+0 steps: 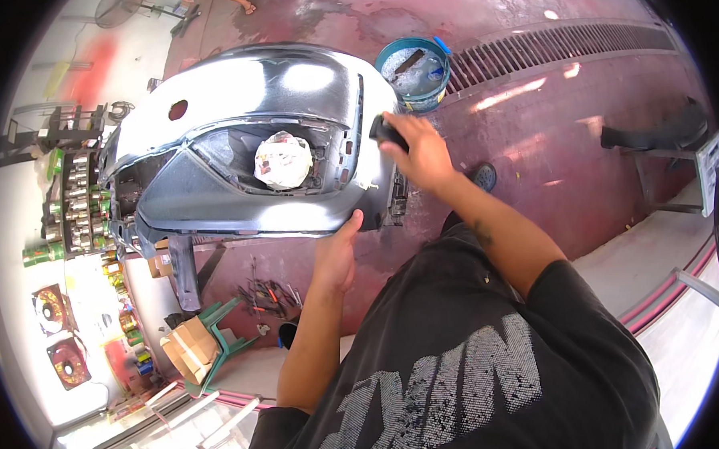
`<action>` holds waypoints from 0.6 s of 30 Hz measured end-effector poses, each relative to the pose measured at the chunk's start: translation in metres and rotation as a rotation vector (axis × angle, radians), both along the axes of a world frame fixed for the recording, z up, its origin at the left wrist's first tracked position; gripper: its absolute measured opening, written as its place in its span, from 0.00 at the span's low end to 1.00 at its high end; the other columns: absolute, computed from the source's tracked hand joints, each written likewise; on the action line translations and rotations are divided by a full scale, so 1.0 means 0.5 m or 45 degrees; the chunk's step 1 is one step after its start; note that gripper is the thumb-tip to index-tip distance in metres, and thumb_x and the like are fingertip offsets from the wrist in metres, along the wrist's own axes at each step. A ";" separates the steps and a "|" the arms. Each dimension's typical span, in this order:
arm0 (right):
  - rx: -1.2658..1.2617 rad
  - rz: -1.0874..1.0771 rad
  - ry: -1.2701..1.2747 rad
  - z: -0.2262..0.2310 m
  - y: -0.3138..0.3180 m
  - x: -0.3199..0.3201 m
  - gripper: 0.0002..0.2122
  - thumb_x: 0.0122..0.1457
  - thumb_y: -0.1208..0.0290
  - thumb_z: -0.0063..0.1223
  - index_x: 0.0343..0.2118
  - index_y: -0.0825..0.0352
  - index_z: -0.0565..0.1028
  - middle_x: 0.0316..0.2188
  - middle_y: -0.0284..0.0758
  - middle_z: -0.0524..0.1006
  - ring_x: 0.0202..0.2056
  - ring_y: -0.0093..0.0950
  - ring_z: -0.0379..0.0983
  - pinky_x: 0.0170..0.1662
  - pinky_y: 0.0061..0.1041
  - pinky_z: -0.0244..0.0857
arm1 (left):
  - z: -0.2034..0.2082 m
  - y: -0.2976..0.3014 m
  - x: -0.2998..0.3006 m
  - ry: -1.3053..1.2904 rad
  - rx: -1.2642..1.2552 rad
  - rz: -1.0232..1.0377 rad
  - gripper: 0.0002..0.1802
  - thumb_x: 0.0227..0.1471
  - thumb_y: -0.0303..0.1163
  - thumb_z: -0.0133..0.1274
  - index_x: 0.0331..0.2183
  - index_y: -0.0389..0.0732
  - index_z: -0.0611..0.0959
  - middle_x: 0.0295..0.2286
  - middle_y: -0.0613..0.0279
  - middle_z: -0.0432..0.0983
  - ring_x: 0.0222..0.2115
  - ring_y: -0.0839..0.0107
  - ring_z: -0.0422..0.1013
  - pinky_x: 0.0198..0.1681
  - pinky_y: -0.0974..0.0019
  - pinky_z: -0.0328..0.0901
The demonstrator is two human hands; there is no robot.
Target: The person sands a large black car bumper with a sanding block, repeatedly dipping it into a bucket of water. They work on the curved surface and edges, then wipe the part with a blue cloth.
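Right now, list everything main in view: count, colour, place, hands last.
Car bumper cover: one, grey and black, upper centre-left
Crumpled bundle: one, mostly white, in the bumper cover's hollow
Bucket: one, teal, beyond the bumper cover's right end
Floor grate: one, grey, right of the bucket
Curved panel: one, black, far right
Plastic chair: one, green, lower left
Cardboard: one piece, brown, on the chair
Hand tools: several, red and dark, right of the chair
Cans: many, silver, left side
Fan: one, grey, top left
Block: one, black, at the bumper cover's right end
T-shirt: one, black, lower centre
Left hand: one, bare, at the bumper cover's near edge
Right hand: one, bare, holding the block
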State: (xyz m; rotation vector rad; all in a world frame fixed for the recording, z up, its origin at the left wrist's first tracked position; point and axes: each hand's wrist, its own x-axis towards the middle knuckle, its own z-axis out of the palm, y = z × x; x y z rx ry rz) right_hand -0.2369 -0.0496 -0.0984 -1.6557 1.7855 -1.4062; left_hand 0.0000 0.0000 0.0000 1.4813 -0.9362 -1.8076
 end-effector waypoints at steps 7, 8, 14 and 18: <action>0.411 0.262 0.146 0.036 0.059 -0.080 0.47 0.55 0.63 0.68 0.76 0.49 0.52 0.47 0.44 0.82 0.48 0.47 0.80 0.50 0.43 0.74 | -0.013 -0.004 0.007 0.060 -0.023 0.024 0.23 0.65 0.27 0.59 0.60 0.47 0.78 0.56 0.70 0.77 0.57 0.74 0.71 0.61 0.61 0.62; 0.489 0.416 0.263 0.058 0.069 -0.085 0.49 0.54 0.63 0.69 0.77 0.47 0.50 0.45 0.44 0.82 0.46 0.47 0.80 0.48 0.43 0.75 | -0.019 -0.002 0.003 0.098 -0.026 0.038 0.22 0.65 0.26 0.59 0.60 0.47 0.78 0.55 0.70 0.77 0.56 0.74 0.72 0.61 0.62 0.63; 0.611 0.786 0.512 0.090 0.055 -0.039 0.56 0.50 0.63 0.68 0.78 0.36 0.41 0.35 0.45 0.81 0.35 0.49 0.82 0.39 0.46 0.75 | -0.019 -0.017 0.019 -0.001 -0.068 0.012 0.22 0.66 0.23 0.56 0.60 0.45 0.77 0.56 0.67 0.77 0.55 0.73 0.73 0.61 0.60 0.66; 0.705 1.028 0.338 0.142 0.106 -0.007 0.56 0.48 0.64 0.67 0.78 0.40 0.43 0.34 0.45 0.81 0.33 0.48 0.81 0.40 0.44 0.75 | -0.022 -0.019 0.019 -0.019 -0.052 0.044 0.24 0.66 0.22 0.55 0.61 0.44 0.76 0.57 0.65 0.75 0.57 0.71 0.72 0.61 0.60 0.67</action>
